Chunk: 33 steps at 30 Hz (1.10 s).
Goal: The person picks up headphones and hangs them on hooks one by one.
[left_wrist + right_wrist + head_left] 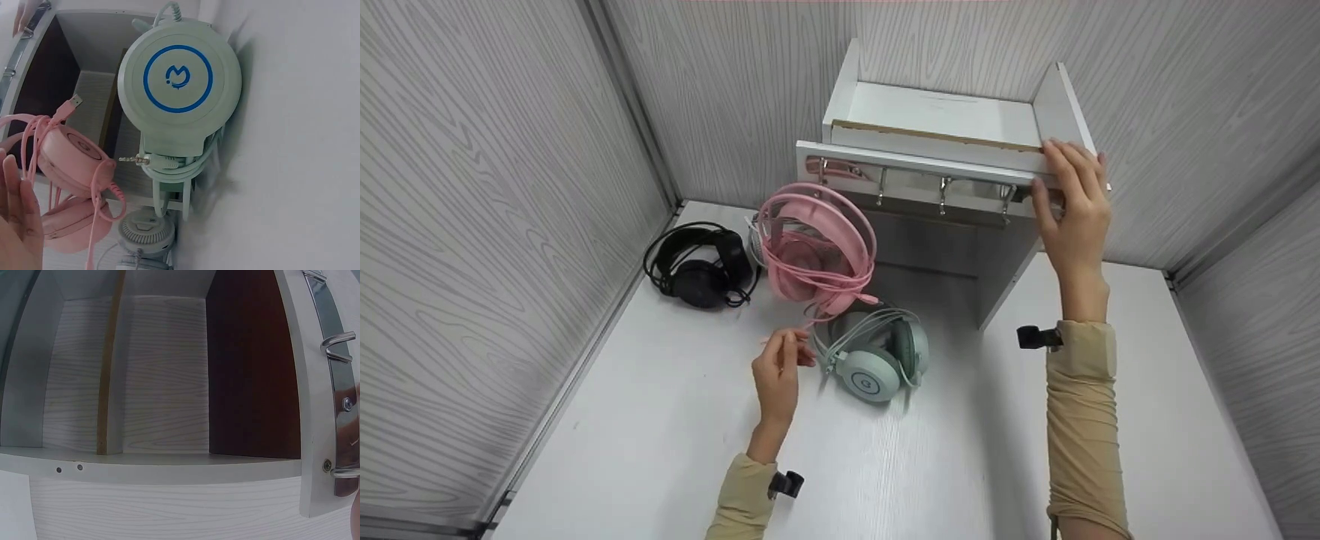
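In the head view, pink headphones (840,240), wound with their cable, hang at the left end of the rack's row of hooks (943,193). Just below them my left hand (780,371) pinches a loose part of the pink cable (815,321) between thumb and fingers. At the left edge of the left wrist view only some of its fingers (29,216) show, beside the pink earcups. Over the right front corner of the white shelf unit (934,139), my right hand (1076,202) rests with fingers extended on top and thumb at the front panel.
Mint green headphones (870,375) lie on the white table right of my left hand. Black headphones (701,274) lie at the back left. Grey headphones (147,233) are partly hidden behind the pink ones. Wood-grain walls enclose the table.
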Tool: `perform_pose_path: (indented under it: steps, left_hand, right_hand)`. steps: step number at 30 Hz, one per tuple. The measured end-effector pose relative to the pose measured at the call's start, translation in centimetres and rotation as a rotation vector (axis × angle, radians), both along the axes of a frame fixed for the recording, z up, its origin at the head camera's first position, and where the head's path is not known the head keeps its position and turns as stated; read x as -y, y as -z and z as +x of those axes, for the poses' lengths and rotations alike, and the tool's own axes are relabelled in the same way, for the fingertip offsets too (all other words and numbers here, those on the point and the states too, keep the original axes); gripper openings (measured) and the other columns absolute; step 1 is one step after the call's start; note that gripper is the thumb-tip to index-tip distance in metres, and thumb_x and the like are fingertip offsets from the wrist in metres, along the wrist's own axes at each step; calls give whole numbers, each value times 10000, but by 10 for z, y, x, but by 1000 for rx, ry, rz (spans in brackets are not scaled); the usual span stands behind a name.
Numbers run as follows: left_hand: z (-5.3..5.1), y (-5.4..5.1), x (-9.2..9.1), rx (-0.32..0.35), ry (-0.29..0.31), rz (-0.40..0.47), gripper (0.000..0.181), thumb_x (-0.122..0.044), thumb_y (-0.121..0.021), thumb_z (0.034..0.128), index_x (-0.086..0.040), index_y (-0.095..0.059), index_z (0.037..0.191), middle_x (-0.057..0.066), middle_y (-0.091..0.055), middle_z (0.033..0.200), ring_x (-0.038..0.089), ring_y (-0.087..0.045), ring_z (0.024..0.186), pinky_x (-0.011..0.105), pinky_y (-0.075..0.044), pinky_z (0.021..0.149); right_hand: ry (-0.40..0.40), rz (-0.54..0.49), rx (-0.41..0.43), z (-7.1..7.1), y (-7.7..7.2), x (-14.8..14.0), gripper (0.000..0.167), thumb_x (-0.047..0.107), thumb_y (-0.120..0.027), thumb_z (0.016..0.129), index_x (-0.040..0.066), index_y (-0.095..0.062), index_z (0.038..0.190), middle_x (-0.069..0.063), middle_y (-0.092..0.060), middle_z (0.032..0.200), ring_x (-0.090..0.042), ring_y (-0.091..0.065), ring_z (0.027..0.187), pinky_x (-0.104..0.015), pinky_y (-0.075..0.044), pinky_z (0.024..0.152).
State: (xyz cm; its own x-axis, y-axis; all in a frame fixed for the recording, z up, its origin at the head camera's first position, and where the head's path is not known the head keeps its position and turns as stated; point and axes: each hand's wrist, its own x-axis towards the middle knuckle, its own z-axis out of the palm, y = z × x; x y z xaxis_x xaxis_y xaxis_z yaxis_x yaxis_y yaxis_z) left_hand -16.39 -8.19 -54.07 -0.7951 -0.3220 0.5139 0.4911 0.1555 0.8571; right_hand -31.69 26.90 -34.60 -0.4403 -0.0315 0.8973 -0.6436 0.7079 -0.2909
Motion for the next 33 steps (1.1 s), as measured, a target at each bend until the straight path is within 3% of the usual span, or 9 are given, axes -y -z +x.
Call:
perform_pose_path:
  steps: [6,9,13,19,24,29,33]
  left_hand:
    - [-1,12,-6,202,75,-139,235,-162,-535,1063,-52,-741,1040,64,-740,836,249,-695,717,249,-561,628]
    - [-4,17,-7,307,67,-202,213,-196,-565,1052,-86,-738,1109,62,-750,931,197,-697,784,276,-566,667]
    - [-10,22,-7,432,11,-268,208,-173,-604,1025,-73,-702,1178,77,-731,1050,217,-701,893,401,-567,781]
    - [-22,27,-6,546,-40,-316,298,-126,-612,987,-19,-628,1265,143,-705,1124,308,-696,985,516,-531,870]
    - [-35,31,-7,652,-15,-319,451,-152,-588,986,5,-506,1401,181,-678,1140,320,-675,991,506,-519,873]
    - [-43,34,-7,732,-17,-316,583,-192,-590,971,12,-412,1488,179,-656,1049,285,-662,808,460,-531,768]
    - [-45,38,-9,779,35,-307,671,-258,-581,990,14,-319,1544,200,-635,1079,297,-638,869,474,-526,794]
  right_hand:
    - [1,-6,-3,0,-1,-1,351,58,-682,960,67,-671,1311,-96,-643,1334,-262,-513,1337,-395,-149,1241]
    - [2,-7,-5,1,-2,0,351,51,-679,960,62,-670,1311,-101,-643,1332,-265,-514,1336,-394,-150,1241]
    - [0,-13,-12,4,-4,1,349,33,-678,955,49,-672,1303,-113,-647,1324,-280,-517,1330,-395,-154,1240]
    - [-5,-18,-17,6,-5,3,347,21,-678,950,38,-674,1297,-125,-650,1319,-296,-519,1324,-396,-161,1239]
    - [-4,-21,-20,6,-6,3,349,17,-681,946,38,-676,1294,-122,-652,1316,-292,-521,1321,-394,-167,1238]
    - [-7,-13,-12,5,-5,3,352,13,-676,950,37,-673,1301,-119,-648,1321,-287,-517,1324,-396,-163,1239]
    - [-10,-10,-10,5,-4,4,354,11,-675,951,39,-671,1304,-117,-646,1324,-281,-514,1327,-397,-160,1239]
